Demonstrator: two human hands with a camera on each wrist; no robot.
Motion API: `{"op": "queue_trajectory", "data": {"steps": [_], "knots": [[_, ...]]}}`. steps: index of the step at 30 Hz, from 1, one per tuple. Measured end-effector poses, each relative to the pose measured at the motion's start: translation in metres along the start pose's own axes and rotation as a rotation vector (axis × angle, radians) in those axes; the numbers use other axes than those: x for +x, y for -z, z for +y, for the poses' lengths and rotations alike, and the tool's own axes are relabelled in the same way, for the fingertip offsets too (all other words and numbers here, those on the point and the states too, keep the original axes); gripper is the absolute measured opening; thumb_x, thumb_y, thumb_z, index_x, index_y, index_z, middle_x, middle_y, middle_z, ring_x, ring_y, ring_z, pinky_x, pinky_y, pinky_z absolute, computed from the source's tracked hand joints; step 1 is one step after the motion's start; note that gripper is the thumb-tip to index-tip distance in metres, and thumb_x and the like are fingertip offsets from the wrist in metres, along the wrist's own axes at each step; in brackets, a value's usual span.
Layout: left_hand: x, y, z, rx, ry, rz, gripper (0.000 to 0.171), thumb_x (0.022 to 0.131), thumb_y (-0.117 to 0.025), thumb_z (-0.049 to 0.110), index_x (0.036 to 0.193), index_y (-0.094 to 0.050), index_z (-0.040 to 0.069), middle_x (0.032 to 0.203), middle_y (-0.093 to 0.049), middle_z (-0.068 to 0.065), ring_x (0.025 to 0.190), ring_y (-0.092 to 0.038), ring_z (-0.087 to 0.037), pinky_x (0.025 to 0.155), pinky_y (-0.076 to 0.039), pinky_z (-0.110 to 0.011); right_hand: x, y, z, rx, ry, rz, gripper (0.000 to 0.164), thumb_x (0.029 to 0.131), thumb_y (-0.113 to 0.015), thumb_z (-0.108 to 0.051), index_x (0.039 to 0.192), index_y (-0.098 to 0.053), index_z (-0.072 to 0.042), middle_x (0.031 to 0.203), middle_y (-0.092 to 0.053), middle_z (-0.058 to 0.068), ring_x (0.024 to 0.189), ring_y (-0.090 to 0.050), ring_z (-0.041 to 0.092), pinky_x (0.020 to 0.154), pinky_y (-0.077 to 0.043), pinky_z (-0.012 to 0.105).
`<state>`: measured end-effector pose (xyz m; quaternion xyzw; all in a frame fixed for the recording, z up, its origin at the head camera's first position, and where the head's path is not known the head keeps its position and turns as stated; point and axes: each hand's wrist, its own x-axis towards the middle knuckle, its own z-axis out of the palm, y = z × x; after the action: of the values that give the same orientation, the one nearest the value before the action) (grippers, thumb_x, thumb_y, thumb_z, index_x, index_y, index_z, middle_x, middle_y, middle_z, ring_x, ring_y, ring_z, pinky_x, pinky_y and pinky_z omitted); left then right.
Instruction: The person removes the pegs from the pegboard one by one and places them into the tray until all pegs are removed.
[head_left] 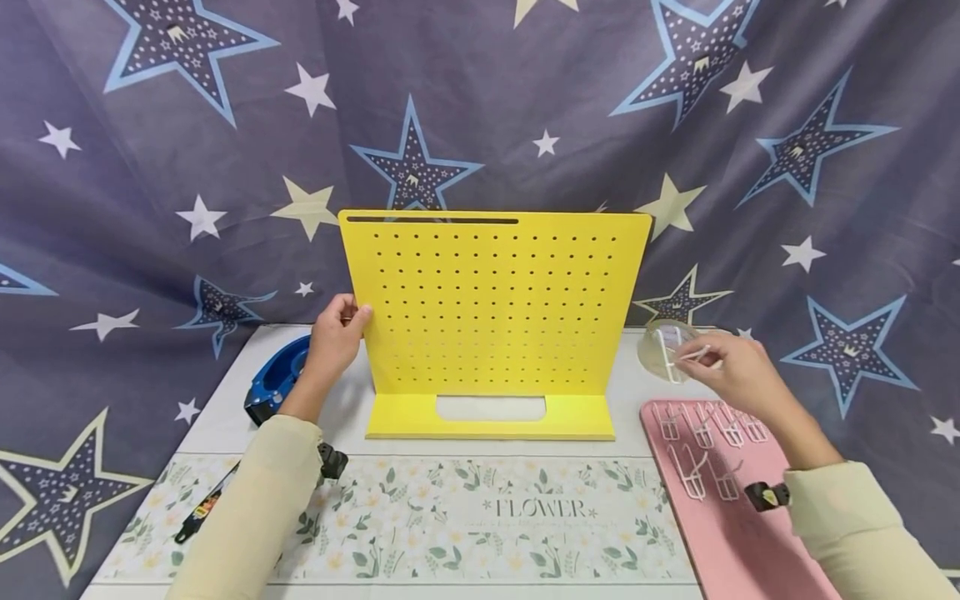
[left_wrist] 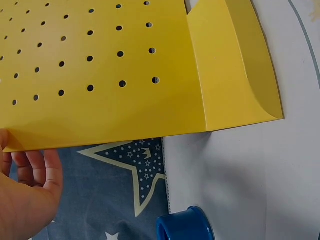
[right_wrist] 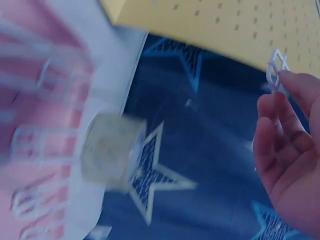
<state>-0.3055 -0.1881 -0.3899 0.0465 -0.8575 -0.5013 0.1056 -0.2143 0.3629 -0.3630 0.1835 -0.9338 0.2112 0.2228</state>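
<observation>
A yellow pegboard (head_left: 484, 310) with rows of small holes stands upright on its folded base. At its left edge my left hand (head_left: 337, 332) holds on, thumb on the front face and fingers (left_wrist: 37, 167) behind the panel. To the right of the board, my right hand (head_left: 731, 371) pinches a small white wire hook (right_wrist: 278, 70) between thumb and fingertips. Close behind that hand is a clear round container (head_left: 654, 354) with a white piece in it. Several more white wire hooks (head_left: 693, 475) lie on a pink mat (head_left: 738, 546) below the right hand.
At the left, behind the forearm, is a blue round object (head_left: 273, 383). A black item with a colourful label (head_left: 201, 508) lies partly under the left sleeve. A floral strip (head_left: 450, 533) crosses the front of the white table, and a star-printed curtain (head_left: 480, 75) hangs behind.
</observation>
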Motion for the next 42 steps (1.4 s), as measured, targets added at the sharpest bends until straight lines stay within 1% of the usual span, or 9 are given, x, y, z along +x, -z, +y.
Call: {"op": "queue_trajectory", "data": {"steps": [4, 10, 15, 19, 22, 24, 28, 33, 42], "knots": [[0.001, 0.0, 0.002, 0.002, 0.002, -0.006, 0.035, 0.107, -0.05, 0.039, 0.126, -0.051, 0.009, 0.113, -0.055, -0.013, 0.101, -0.054, -0.027, 0.091, -0.051, -0.036, -0.021, 0.013, 0.023, -0.047, -0.038, -0.015, 0.013, 0.08, -0.084, -0.009, 0.09, -0.079, -0.017, 0.078, -0.074, 0.0, 0.068, -0.053, -0.014, 0.057, -0.044, 0.014], [0.0, 0.001, 0.004, 0.003, 0.011, -0.001, 0.036, 0.107, -0.05, 0.039, 0.126, -0.05, 0.009, 0.114, -0.055, -0.013, 0.101, -0.055, -0.026, 0.092, -0.051, -0.036, -0.052, 0.03, 0.057, -0.115, -0.063, -0.038, 0.017, 0.077, -0.085, -0.011, 0.088, -0.077, -0.021, 0.071, -0.069, -0.012, 0.066, -0.05, -0.014, 0.058, -0.04, 0.015], [0.001, 0.002, 0.005, 0.005, 0.011, -0.005, 0.035, 0.107, -0.05, 0.039, 0.126, -0.05, 0.009, 0.114, -0.055, -0.012, 0.102, -0.055, -0.026, 0.091, -0.052, -0.035, -0.078, 0.039, 0.075, -0.123, -0.136, -0.113, 0.013, 0.081, -0.084, -0.016, 0.089, -0.077, -0.023, 0.072, -0.068, -0.02, 0.065, -0.051, -0.014, 0.058, -0.041, 0.019], [0.001, 0.002, 0.005, 0.005, 0.008, -0.012, 0.036, 0.107, -0.05, 0.039, 0.126, -0.05, 0.009, 0.113, -0.054, -0.012, 0.101, -0.055, -0.025, 0.09, -0.051, -0.033, -0.099, 0.035, 0.084, -0.076, -0.179, -0.18, 0.011, 0.082, -0.084, -0.016, 0.09, -0.077, -0.019, 0.073, -0.069, -0.021, 0.065, -0.054, -0.013, 0.056, -0.043, 0.019], [0.002, 0.002, 0.006, 0.006, 0.011, -0.012, 0.036, 0.107, -0.05, 0.04, 0.126, -0.05, 0.009, 0.113, -0.054, -0.012, 0.101, -0.055, -0.026, 0.089, -0.051, -0.033, -0.112, 0.028, 0.088, -0.034, -0.227, -0.225, 0.011, 0.082, -0.084, -0.017, 0.09, -0.077, -0.018, 0.073, -0.069, -0.019, 0.063, -0.056, -0.01, 0.056, -0.044, 0.019], [0.002, 0.002, 0.006, 0.006, 0.007, -0.013, 0.036, 0.107, -0.051, 0.039, 0.126, -0.05, 0.009, 0.114, -0.054, -0.012, 0.101, -0.055, -0.026, 0.089, -0.051, -0.033, -0.119, 0.025, 0.09, -0.015, -0.252, -0.248, 0.01, 0.083, -0.083, -0.017, 0.089, -0.076, -0.02, 0.072, -0.069, -0.018, 0.063, -0.056, -0.009, 0.056, -0.043, 0.02], [0.002, 0.002, 0.004, 0.005, -0.003, -0.016, 0.035, 0.107, -0.05, 0.039, 0.125, -0.051, 0.009, 0.113, -0.055, -0.012, 0.1, -0.055, -0.026, 0.088, -0.051, -0.033, -0.13, 0.018, 0.096, 0.005, -0.259, -0.283, 0.011, 0.083, -0.082, -0.018, 0.083, -0.075, -0.026, 0.072, -0.068, -0.019, 0.064, -0.055, -0.008, 0.059, -0.043, 0.019], [0.002, 0.002, 0.002, 0.002, -0.005, -0.014, 0.036, 0.107, -0.05, 0.04, 0.124, -0.051, 0.009, 0.111, -0.054, -0.011, 0.099, -0.055, -0.025, 0.088, -0.051, -0.033, -0.138, 0.011, 0.101, 0.004, -0.281, -0.361, 0.01, 0.085, -0.081, -0.022, 0.082, -0.075, -0.029, 0.07, -0.067, -0.02, 0.067, -0.057, -0.009, 0.064, -0.046, 0.02], [0.002, 0.001, 0.0, 0.006, 0.019, -0.001, 0.035, 0.107, -0.051, 0.039, 0.124, -0.05, 0.009, 0.112, -0.055, -0.012, 0.1, -0.055, -0.026, 0.09, -0.051, -0.035, -0.15, -0.001, 0.106, -0.021, -0.205, -0.345, 0.015, 0.08, -0.085, -0.019, 0.08, -0.075, -0.03, 0.071, -0.065, -0.024, 0.068, -0.053, -0.012, 0.063, -0.044, 0.022]]}}
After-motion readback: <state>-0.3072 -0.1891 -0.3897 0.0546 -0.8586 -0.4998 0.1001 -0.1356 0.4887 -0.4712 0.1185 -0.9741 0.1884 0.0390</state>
